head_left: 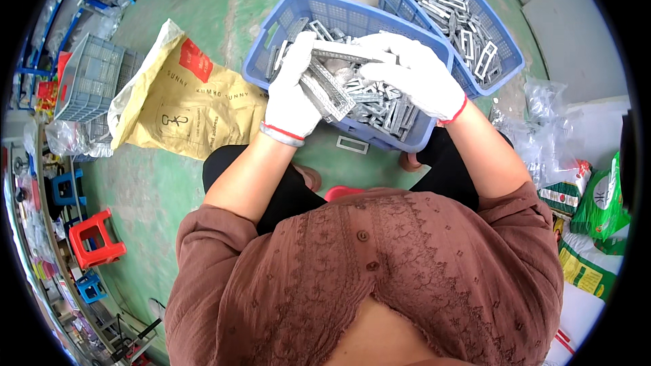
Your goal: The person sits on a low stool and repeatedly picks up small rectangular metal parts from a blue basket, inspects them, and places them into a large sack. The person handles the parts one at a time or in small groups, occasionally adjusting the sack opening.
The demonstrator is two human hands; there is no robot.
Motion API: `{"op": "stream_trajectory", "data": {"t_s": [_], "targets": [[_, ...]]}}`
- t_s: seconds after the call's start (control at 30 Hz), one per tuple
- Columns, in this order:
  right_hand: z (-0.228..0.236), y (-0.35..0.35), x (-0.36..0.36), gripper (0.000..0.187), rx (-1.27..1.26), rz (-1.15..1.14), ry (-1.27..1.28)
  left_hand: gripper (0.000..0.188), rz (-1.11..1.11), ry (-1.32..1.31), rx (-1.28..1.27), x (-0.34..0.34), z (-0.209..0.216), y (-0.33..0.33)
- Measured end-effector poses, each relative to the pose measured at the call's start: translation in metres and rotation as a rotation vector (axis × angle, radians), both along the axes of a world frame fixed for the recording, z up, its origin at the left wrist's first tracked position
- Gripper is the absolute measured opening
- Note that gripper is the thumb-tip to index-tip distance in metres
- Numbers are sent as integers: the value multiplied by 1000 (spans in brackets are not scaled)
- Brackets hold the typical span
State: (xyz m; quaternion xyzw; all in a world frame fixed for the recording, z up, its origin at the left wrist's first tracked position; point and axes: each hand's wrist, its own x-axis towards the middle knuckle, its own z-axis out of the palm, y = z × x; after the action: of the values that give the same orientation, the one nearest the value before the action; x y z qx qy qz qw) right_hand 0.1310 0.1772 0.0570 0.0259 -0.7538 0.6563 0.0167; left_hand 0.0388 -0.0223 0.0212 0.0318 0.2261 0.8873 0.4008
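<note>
Both my hands wear white knit gloves with red-edged cuffs, raised over a blue plastic crate [271, 25] of grey metal pieces. My left hand [293, 95] is closed round a small stack of rectangular metal frames [328, 89], which tilts down toward the crate's near side. Above that stack, a long metal frame [339, 50] spans from my left thumb to my right hand [415, 71]. The right fingers are closed about its far end, and the glove hides their tips. Below the hands, loose metal frames [380, 107] lie jumbled in the crate.
A second blue crate [508, 70] with similar frames adjoins at the right. One frame [352, 144] lies on the green floor by my feet. At left are a yellow paper sack [203, 118], a grey crate [91, 81] and a red stool [97, 238]. Plastic bags [542, 129] lie at right.
</note>
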Motion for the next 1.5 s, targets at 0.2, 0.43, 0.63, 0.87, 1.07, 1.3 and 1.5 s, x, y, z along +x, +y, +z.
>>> {"op": "stream_trajectory", "data": {"t_s": [0.2,0.43,0.63,0.87,1.07,1.3,1.5], "targets": [[-2,-2,-10,44,1051,-211,781,39,-37,-31,98,-7,-9,3],[-7,-10,-11,74,937,-300,738,33,-10,-53,79,-8,-2,3],[-17,-15,-13,67,853,-347,695,39,-7,40,125,-11,-1,-2],[3,-21,-13,41,1122,-309,769,38,37,1,181,-8,15,-5],[14,-44,-4,36,975,-271,596,37,-16,-158,230,-10,19,-5],[12,-47,-7,37,1026,-252,628,35,34,-109,200,-13,15,-10],[-14,-33,-19,32,952,-242,814,33,65,-61,150,-14,14,-9]]}}
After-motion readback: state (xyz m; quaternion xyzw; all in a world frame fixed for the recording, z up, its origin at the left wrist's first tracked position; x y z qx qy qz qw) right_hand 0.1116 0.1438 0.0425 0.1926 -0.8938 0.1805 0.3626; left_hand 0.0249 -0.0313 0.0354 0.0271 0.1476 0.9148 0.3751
